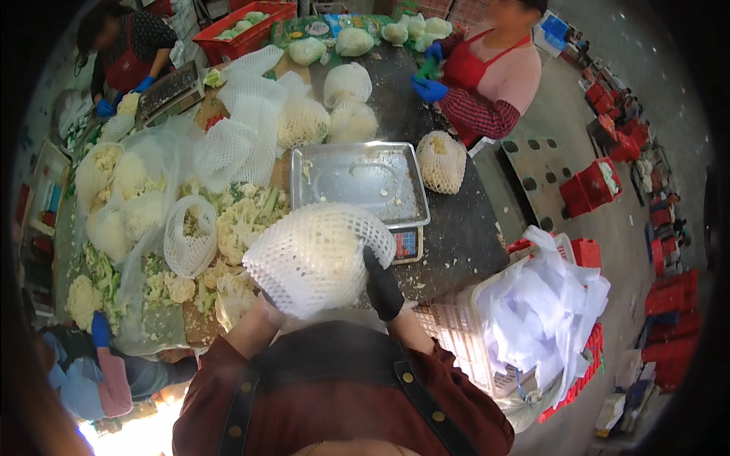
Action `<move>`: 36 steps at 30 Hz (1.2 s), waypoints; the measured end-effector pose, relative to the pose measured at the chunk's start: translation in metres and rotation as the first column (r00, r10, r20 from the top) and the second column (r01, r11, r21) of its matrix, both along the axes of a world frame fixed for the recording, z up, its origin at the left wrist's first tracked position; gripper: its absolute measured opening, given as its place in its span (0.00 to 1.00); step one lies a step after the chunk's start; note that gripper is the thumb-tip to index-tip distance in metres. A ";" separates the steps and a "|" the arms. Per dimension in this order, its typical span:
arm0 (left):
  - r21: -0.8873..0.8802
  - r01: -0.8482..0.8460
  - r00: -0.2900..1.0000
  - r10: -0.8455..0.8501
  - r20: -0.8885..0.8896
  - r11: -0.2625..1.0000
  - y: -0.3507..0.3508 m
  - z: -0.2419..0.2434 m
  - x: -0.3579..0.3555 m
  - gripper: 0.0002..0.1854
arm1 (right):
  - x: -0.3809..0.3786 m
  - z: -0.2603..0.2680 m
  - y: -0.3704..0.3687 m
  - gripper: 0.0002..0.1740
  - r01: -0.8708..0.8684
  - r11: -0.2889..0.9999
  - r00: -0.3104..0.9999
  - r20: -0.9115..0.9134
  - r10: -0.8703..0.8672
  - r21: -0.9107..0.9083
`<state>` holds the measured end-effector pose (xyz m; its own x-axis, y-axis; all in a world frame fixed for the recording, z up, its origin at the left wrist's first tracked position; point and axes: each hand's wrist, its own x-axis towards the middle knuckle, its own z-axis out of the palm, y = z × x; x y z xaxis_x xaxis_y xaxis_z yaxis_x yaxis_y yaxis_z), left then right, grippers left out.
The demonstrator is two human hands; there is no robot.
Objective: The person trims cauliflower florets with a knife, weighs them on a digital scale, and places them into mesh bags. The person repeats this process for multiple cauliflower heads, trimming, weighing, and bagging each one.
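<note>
A cauliflower in a white foam net sleeve (311, 256) is held in front of me, above the near edge of the table. My right hand (385, 288), in a black glove, grips its right side. The net mostly covers my left hand (272, 305), which supports the left side. Just beyond is a steel weighing pan (359, 179) holding only crumbs, on a scale with a keypad (406, 244). To the pan's right stands another netted cauliflower (441, 162). Left of my hands lie bare cauliflower pieces (242, 225) and an open foam net (190, 236).
Netted cauliflowers (351, 117) stand behind the pan. A clear bag with cauliflowers (131, 188) lies at left. A crate of white foam sheets (542, 308) stands close on my right. Co-workers in blue gloves are across the table and at lower left. A red crate (245, 34) stands at the back.
</note>
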<state>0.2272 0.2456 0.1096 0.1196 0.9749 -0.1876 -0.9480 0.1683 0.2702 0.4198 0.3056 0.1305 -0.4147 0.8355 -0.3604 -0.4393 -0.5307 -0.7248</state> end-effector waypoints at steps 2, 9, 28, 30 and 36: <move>-0.019 -0.025 0.986 0.022 -0.166 0.999 0.025 -0.005 -0.004 0.34 | -0.006 0.006 0.017 0.31 -0.095 0.995 0.987 -0.131 0.089 -0.043; 0.087 -0.114 0.358 0.122 -0.926 0.990 0.089 0.005 -0.019 0.33 | -0.021 0.015 0.129 0.33 -0.307 0.951 0.502 -0.846 0.179 0.019; 0.191 -0.626 -0.275 0.016 -0.961 0.756 -0.078 -0.054 -0.067 0.12 | -0.054 -0.053 0.413 0.29 0.044 0.936 0.999 -0.014 -0.042 0.350; 0.125 -0.749 -0.211 -0.055 -0.976 0.651 -0.112 -0.037 -0.112 0.14 | -0.050 -0.031 0.373 0.29 -0.011 0.897 0.999 -0.032 0.028 0.443; -0.283 -0.742 -0.072 -0.492 -0.868 0.608 -0.176 -0.046 -0.138 0.47 | -0.049 -0.012 0.172 0.27 -0.345 0.822 0.931 0.275 0.239 0.454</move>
